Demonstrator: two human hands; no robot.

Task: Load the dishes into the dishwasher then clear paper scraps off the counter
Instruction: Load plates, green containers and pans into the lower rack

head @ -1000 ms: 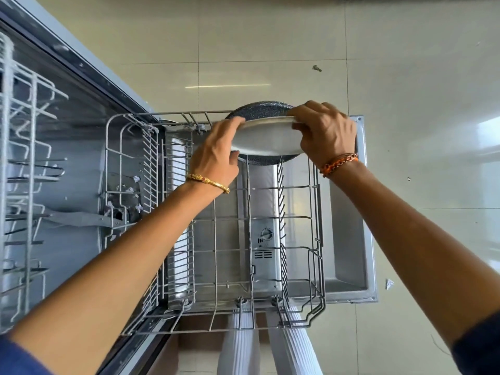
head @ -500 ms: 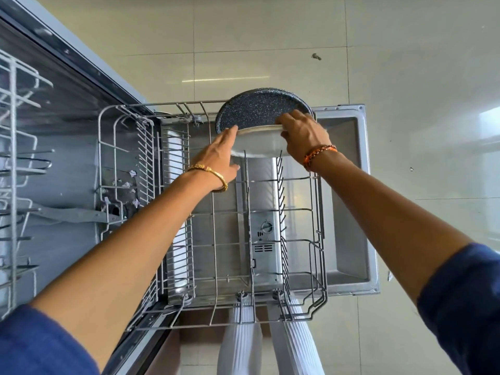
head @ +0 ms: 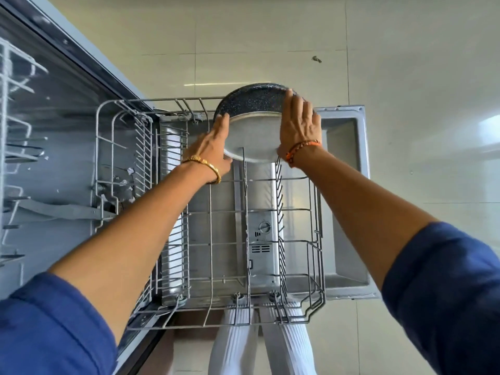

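Two flat, open hands, left hand (head: 213,147) and right hand (head: 299,123), press the sides of a plate (head: 254,136) standing upright in the dishwasher rack (head: 319,239).

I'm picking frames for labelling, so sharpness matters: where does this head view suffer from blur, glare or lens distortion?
Head view: the upper rack at far left is smeared with motion blur; bright window glare washes out the floor tiles at right; the wide lens bows the dishwasher edge and stretches both sleeves. The plate, left hand and right hand are fairly sharp.
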